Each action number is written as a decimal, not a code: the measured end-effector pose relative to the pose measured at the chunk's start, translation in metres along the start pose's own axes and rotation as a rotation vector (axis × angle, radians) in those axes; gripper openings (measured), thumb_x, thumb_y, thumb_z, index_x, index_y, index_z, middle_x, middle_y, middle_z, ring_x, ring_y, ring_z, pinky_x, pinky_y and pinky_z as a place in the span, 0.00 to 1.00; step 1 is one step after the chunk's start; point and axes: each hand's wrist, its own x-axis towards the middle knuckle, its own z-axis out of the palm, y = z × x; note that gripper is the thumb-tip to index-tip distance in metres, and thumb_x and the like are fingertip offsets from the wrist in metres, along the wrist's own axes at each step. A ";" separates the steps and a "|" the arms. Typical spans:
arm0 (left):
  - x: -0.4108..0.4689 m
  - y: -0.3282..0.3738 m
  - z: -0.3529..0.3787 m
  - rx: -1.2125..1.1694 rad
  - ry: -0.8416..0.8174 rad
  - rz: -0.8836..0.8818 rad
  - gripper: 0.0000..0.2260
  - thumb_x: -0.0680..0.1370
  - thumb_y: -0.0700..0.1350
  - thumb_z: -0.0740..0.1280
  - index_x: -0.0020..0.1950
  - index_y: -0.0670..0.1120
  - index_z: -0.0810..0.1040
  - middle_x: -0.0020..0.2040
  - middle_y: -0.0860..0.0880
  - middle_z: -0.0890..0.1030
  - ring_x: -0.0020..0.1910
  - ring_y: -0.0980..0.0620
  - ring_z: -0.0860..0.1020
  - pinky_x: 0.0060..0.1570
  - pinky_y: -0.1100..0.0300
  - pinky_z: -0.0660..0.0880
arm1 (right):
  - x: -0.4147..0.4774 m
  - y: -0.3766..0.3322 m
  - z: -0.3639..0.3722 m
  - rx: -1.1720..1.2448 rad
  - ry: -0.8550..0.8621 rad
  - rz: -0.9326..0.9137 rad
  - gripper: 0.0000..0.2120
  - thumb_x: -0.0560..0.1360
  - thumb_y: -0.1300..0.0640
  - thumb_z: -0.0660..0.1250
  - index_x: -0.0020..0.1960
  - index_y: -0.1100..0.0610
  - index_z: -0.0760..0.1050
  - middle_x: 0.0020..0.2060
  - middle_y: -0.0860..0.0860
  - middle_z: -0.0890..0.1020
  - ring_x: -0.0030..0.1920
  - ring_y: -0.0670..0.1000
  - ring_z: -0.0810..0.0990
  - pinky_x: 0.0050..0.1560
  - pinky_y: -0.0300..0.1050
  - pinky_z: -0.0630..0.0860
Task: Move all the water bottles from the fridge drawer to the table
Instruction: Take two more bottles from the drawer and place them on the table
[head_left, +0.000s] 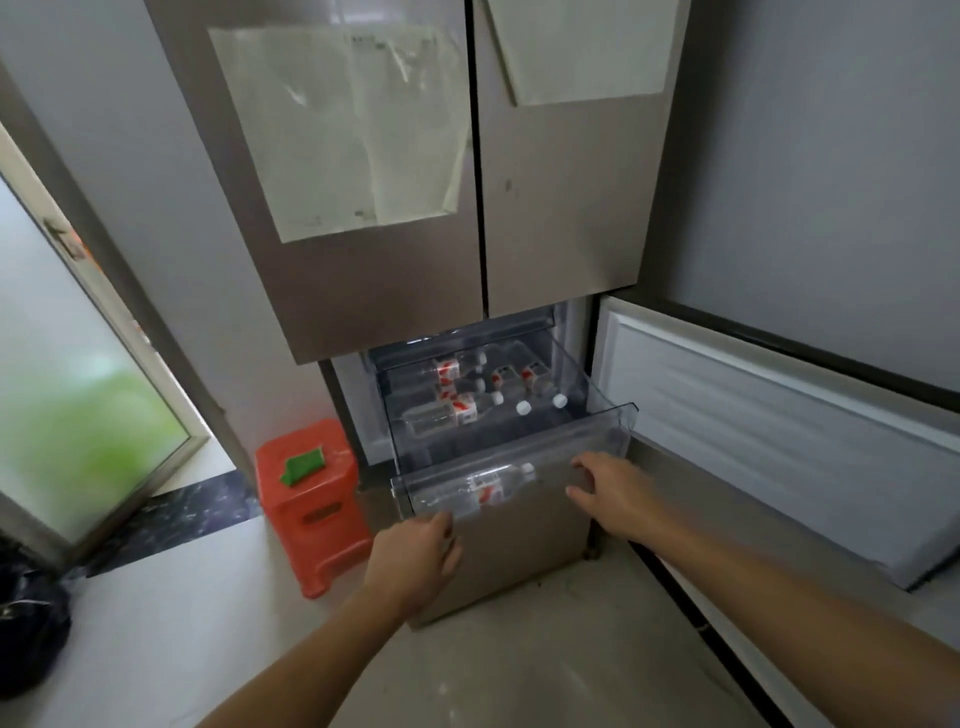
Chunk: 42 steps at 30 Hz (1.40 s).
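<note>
Our left hand (415, 556) sits at the lower left corner of the open fridge drawer (571, 441), fingers bent; we cannot tell whether it grips. Our right hand (615, 493) spreads loosely against the clear front. The water bottles (457, 408) lie inside.

Seen only as two bare forearms (779, 597), uncovered as far as the view reaches, ending in left hand (415, 551) and right hand (618, 493); fingers (586, 462) apparently slender, though blurred.

The rearmost bottles (470, 358) are partly hidden beneath the fridge door (363, 291). The print on the paper (332, 135) is blurred.
</note>
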 end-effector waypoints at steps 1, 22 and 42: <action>0.016 -0.005 0.001 -0.010 0.012 -0.008 0.10 0.78 0.54 0.59 0.48 0.48 0.73 0.46 0.49 0.80 0.42 0.47 0.80 0.38 0.56 0.72 | 0.017 -0.001 -0.001 0.003 -0.002 -0.009 0.20 0.76 0.45 0.65 0.65 0.51 0.72 0.58 0.49 0.79 0.55 0.50 0.78 0.50 0.43 0.73; 0.265 -0.128 0.076 -0.047 -0.241 0.031 0.12 0.78 0.54 0.59 0.56 0.50 0.74 0.55 0.47 0.80 0.50 0.45 0.79 0.45 0.54 0.74 | 0.342 0.023 0.099 0.142 -0.278 0.340 0.22 0.76 0.47 0.64 0.64 0.59 0.71 0.60 0.58 0.77 0.58 0.59 0.76 0.55 0.51 0.74; 0.395 -0.098 0.146 0.280 -0.408 0.123 0.24 0.75 0.53 0.64 0.68 0.45 0.65 0.66 0.43 0.70 0.64 0.43 0.70 0.61 0.51 0.68 | 0.298 0.064 0.060 0.152 -0.237 0.390 0.19 0.77 0.49 0.61 0.59 0.62 0.75 0.55 0.60 0.80 0.57 0.59 0.78 0.50 0.43 0.70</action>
